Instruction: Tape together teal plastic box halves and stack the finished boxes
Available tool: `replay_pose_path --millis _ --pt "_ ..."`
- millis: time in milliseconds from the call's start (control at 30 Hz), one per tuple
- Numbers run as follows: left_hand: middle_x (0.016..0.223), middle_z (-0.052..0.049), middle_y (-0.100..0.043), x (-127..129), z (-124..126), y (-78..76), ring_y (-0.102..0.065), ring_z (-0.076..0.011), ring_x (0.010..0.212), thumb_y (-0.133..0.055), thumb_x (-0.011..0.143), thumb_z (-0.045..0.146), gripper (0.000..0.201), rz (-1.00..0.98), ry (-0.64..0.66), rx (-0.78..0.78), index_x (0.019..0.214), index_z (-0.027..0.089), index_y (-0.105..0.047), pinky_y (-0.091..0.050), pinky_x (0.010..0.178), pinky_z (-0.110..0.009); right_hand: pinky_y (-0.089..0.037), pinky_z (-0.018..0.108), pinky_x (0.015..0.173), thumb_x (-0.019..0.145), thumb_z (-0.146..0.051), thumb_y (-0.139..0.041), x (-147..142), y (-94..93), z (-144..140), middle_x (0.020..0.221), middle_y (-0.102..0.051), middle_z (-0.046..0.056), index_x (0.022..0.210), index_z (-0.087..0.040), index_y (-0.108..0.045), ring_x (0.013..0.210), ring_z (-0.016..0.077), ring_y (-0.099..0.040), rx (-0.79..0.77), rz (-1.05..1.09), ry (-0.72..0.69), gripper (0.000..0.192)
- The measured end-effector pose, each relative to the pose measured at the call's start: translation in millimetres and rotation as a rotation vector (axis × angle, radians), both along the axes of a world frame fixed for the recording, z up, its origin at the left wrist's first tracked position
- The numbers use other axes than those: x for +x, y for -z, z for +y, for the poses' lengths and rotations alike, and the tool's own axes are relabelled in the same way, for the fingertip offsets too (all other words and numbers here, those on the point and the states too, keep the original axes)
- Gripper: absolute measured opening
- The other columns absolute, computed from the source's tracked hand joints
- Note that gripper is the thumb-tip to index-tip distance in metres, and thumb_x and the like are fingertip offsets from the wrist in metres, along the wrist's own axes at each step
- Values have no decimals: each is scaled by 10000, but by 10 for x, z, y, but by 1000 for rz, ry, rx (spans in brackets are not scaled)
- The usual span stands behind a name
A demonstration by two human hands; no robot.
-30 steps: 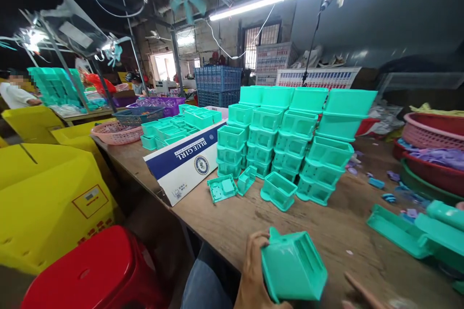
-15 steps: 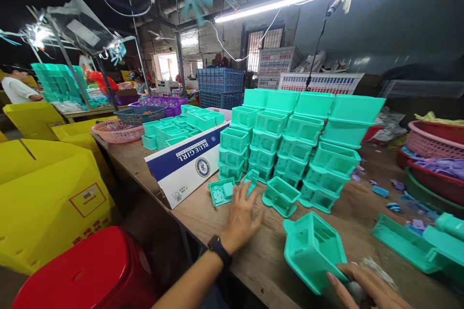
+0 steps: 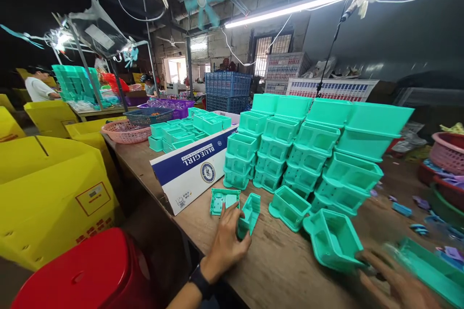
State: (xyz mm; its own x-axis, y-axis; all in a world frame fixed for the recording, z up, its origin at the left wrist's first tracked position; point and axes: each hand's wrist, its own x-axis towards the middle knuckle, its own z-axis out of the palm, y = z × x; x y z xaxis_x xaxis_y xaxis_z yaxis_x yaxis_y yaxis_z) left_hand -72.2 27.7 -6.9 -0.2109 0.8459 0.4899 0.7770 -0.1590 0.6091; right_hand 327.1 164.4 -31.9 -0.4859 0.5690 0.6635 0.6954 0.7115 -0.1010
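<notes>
Since a moment ago the left hand (image 3: 226, 239) has been travelling forward across the wooden table (image 3: 282, 270) — half a second back it was hovering open short of the small parts, and now its fingers are closing on the small teal tray (image 3: 249, 215) that is standing tilted on its edge, just beside the flat teal lid (image 3: 224, 200). The grip is only partly visible: fingers are touching the near side of the tray, the thumb lying under it. A dark watch (image 3: 200, 281) is showing on that wrist.

The right hand (image 3: 397, 277) is blurred with motion. It is resting with fingers spread at the near corner of the teal box (image 3: 333, 240), which has been moved away from the person and is now sitting open side up on the table, next to a single box (image 3: 289, 206) at the foot of the big stack of teal boxes (image 3: 311, 149). Whether the hand is gripping the box or letting it go I cannot tell.

Left of the stack a blue and white carton (image 3: 192, 171) is lying on the table, reading "BLUE GIRL" upside down around a round emblem — the smaller print is too fine to read.
</notes>
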Motion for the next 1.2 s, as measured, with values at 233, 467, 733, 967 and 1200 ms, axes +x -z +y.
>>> replay_pose_path --millis 233,467,733,967,1200 --pt "974 -56 -741 -42 -383 55 -730 -266 928 -621 800 312 172 -273 -38 29 951 240 -581 -605 840 -404 -673 448 782 840 -284 -507 -557 -236 352 1152 -806 111 951 -263 -794 943 300 -797 -152 23 -33 309" --pt "696 38 -536 -80 -310 -12 -523 -158 613 -531 855 464 215 -417 -94 -110 846 250 -516 -409 605 -270 -654 432 889 864 -157 -409 -1125 -225 393 1252 -776 98 1126 -249 -793 1071 242 -772 -113 49 -127 473" --pt "609 84 -447 -214 -112 -116 -476 -163 586 -612 752 333 163 -437 -99 -160 874 248 -544 -350 614 -280 -548 588 952 933 -149 -359 -1487 -419 161 1199 -747 177 1018 -180 -784 1128 337 -688 53 72 17 434" --pt "863 -15 -648 -256 -141 -17 -597 -229 825 -603 789 401 261 -529 -47 -205 969 214 -587 -464 795 -357 -456 570 961 1038 -419 -510 -2571 -604 5 1087 -801 165 1131 -186 -765 1073 352 -677 -23 -157 22 358" --pt "1080 -81 -728 -485 -220 7 -651 -267 1003 -710 774 418 338 -645 103 -293 1019 187 -678 -512 872 -342 -385 485 926 963 -266 -602 -2886 -662 175 883 -808 137 905 -205 -813 1033 338 -672 -135 -241 2 227"
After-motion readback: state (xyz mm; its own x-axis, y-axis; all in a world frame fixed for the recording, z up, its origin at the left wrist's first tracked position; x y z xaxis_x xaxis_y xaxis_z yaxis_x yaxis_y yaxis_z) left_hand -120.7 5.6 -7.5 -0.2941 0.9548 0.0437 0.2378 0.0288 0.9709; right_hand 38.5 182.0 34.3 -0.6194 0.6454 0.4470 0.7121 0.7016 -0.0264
